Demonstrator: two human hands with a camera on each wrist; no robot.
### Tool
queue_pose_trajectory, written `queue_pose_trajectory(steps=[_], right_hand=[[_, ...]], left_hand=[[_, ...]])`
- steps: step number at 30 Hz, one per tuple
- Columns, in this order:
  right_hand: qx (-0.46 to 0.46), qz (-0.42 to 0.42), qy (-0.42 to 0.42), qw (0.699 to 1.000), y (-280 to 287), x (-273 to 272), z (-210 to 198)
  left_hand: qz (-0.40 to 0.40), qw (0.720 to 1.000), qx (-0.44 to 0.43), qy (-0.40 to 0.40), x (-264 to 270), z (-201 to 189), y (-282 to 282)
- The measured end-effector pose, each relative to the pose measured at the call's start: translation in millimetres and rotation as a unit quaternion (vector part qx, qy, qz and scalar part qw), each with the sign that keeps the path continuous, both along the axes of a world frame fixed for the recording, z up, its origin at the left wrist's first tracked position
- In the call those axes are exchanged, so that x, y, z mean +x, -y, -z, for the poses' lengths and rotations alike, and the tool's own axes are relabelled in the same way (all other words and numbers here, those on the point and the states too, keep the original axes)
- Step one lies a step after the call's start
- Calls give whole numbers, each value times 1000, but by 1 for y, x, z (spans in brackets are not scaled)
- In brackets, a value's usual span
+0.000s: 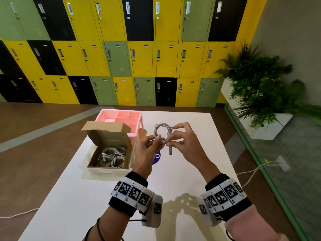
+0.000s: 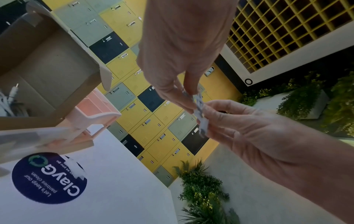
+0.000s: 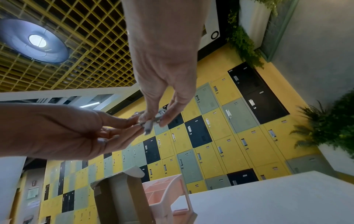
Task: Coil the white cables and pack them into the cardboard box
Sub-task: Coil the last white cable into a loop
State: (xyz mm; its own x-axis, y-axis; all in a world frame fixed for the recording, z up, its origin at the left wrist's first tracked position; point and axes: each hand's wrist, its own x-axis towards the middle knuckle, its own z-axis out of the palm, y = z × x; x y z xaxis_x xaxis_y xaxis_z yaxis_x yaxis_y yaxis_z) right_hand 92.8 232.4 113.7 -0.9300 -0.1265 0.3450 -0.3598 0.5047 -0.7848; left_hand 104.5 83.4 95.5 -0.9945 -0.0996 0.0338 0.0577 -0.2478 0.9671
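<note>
Both hands hold one coiled white cable (image 1: 162,132) in the air above the white table (image 1: 182,185). My left hand (image 1: 158,137) pinches the coil's lower left side. My right hand (image 1: 172,136) pinches its right side, index finger on top, and a connector end (image 1: 170,150) hangs below. The left wrist view shows the cable (image 2: 199,109) between my left hand (image 2: 184,94) and right hand (image 2: 208,119). The open cardboard box (image 1: 109,138) stands left of the hands, with several coiled white cables (image 1: 112,156) inside.
A pink compartment organiser (image 1: 102,115) stands just behind the box. A round dark blue sticker (image 1: 156,158) lies on the table under the hands. Planters with green plants (image 1: 260,94) are to the right, and a white cord (image 1: 251,173) runs across the floor there.
</note>
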Motion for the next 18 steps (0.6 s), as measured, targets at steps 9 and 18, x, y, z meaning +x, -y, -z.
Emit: queue_pose_trajectory(steps=[9,18], right_hand=[[-108,97,168,975,6,-2,11],[-212,91,184,955,10,-10,19]], left_hand=[[-3,999,32,8,7,4,-5],[-4,1000,-4,30,10,5,-11]])
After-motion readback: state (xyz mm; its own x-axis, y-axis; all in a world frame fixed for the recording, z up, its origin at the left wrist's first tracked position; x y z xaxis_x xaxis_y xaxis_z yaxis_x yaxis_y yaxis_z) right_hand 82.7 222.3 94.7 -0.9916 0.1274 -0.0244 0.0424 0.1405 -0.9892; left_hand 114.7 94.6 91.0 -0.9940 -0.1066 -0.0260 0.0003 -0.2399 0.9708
